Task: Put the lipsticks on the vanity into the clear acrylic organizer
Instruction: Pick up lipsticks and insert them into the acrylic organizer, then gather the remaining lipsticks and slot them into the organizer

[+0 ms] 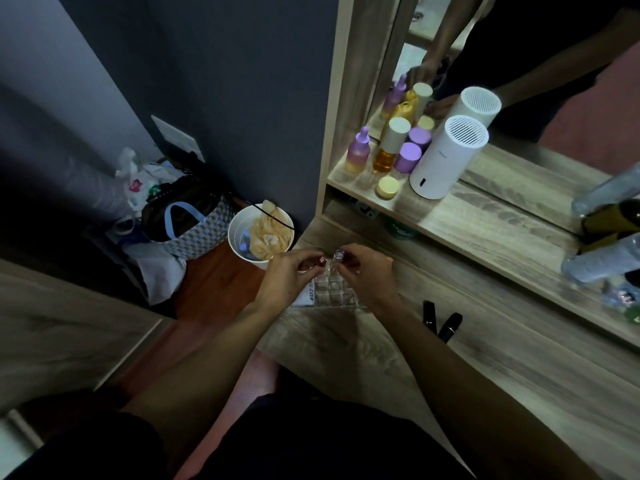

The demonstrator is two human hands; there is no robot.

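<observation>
The clear acrylic organizer (334, 292), a grid of small cells, sits near the left end of the wooden vanity (485, 358). My left hand (287, 277) pinches a lipstick with a red end (322, 260) just above the organizer's far left cells. My right hand (369, 271) pinches a silver-topped lipstick (338, 255) upright over the far middle cells. Two black lipsticks (440, 322) lie side by side on the vanity, to the right of my right forearm.
On the raised shelf (485, 233) stand purple and amber bottles (384, 152), a yellow jar (388, 187) and a white cylinder (446, 157), backed by a mirror. Clear bottles (602, 261) lie far right. On the floor left: a white bin (259, 233) and bags (187, 223).
</observation>
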